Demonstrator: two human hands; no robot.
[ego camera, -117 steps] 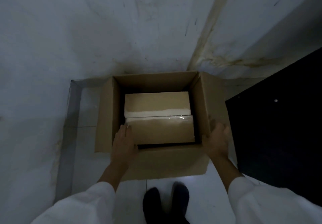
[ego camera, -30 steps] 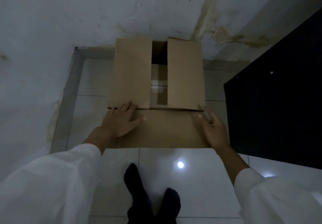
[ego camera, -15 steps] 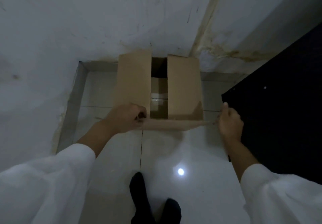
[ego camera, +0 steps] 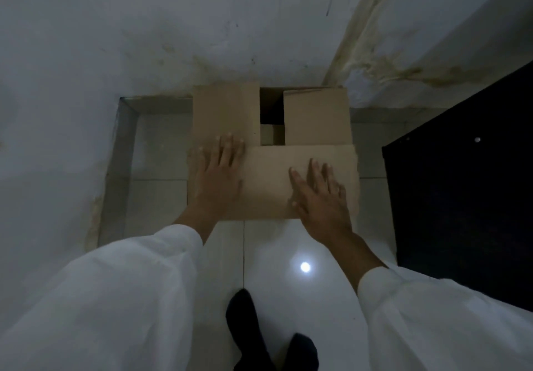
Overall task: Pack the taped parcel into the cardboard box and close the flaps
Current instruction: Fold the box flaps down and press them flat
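The brown cardboard box [ego camera: 315, 117] stands on the tiled floor against the wall. Its left and right side flaps lie folded inward with a gap between them. Through that gap a small patch of the taped parcel [ego camera: 271, 135] shows inside; the rest is hidden. The near flap [ego camera: 268, 180] is folded down flat over the side flaps. My left hand [ego camera: 216, 174] rests flat on the near flap's left end, fingers spread. On its right part my right hand [ego camera: 317, 194] lies flat too, fingers apart. Neither hand grips anything.
White stained walls meet in a corner behind the box. A raised grey ledge [ego camera: 121, 151] borders the floor on the left. A dark black surface [ego camera: 467, 192] fills the right side. My dark-socked feet [ego camera: 245, 321] stand on glossy white tiles.
Half a second ago both hands were lifting the near flap by its ends. Now that flap lies flat over the side flaps, with both palms pressed on it.
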